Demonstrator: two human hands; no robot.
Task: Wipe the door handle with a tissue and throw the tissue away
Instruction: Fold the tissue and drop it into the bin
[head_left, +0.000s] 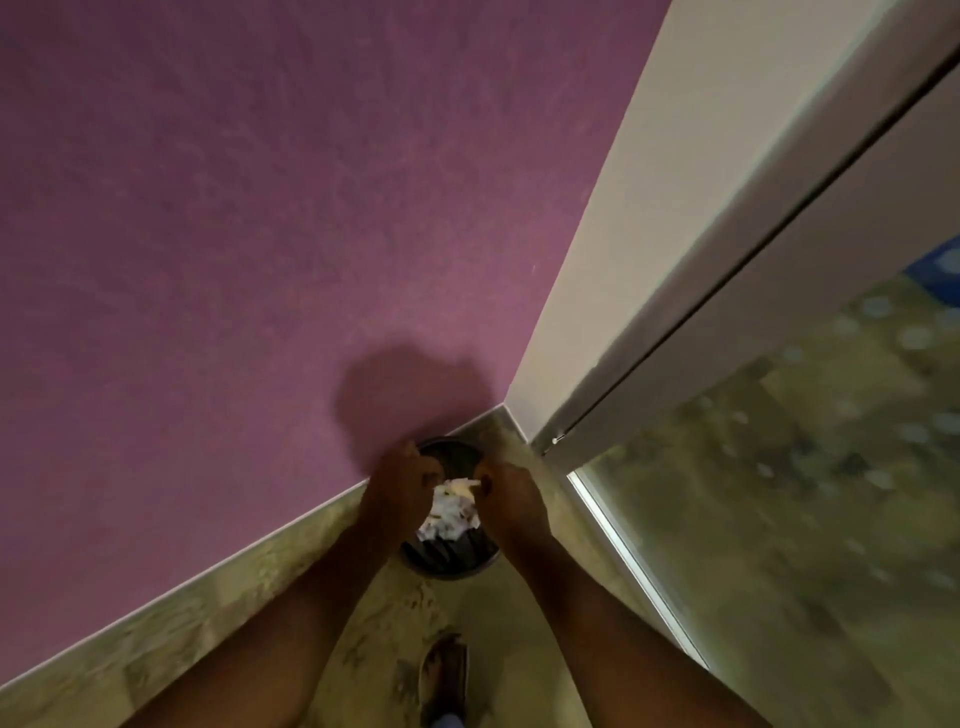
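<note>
A small dark waste bin (470, 566) stands on the floor in the corner, with crumpled white paper (448, 517) inside it. Both of my hands hover right over its opening. My left hand (402, 486) is on the left side with its fingers curled. My right hand (511, 496) is on the right side, also curled. A pale strip of tissue (460, 486) spans between the fingertips of both hands, just above the paper in the bin. The picture is blurred, so the exact grip is unclear. No door handle is in view.
A purple wall (234, 234) runs along the left and a white door frame (623, 260) rises on the right of the corner. A glass panel (779, 493) with a metal edge lies to the right. My foot (444, 675) stands on the mottled floor behind the bin.
</note>
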